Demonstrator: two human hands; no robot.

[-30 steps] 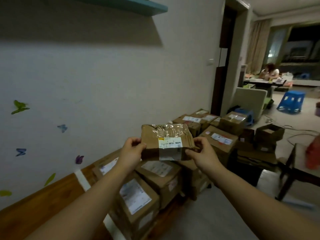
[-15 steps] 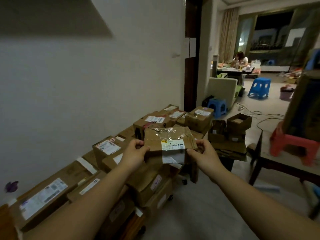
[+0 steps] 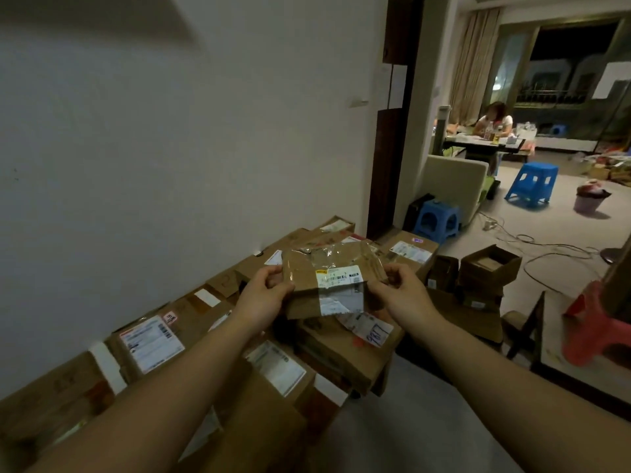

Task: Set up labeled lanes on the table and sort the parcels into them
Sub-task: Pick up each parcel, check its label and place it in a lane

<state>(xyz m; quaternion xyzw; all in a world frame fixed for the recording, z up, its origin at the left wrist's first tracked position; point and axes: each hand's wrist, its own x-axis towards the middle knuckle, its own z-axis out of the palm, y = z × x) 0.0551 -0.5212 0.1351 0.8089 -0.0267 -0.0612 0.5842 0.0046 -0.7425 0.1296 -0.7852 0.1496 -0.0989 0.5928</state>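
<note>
Sorting looks well under way but not finished. Many cardboard parcels (image 3: 150, 339) lie in rows along the wall (image 3: 170, 148), below and ahead of the hands. White strips (image 3: 106, 367) run between some of them, possibly lane markers, though the dim view lets me read no lane label. One small parcel (image 3: 307, 278) is not yet placed: it is held up above the stack, between the two hands. The left hand (image 3: 264, 295) grips its left edge with curled fingers, and the right hand (image 3: 401, 297) pinches its right edge. Its white shipping label (image 3: 336, 276) faces the person, between the thumbs. What seems left for this parcel is to read that label and choose a lane.
</note>
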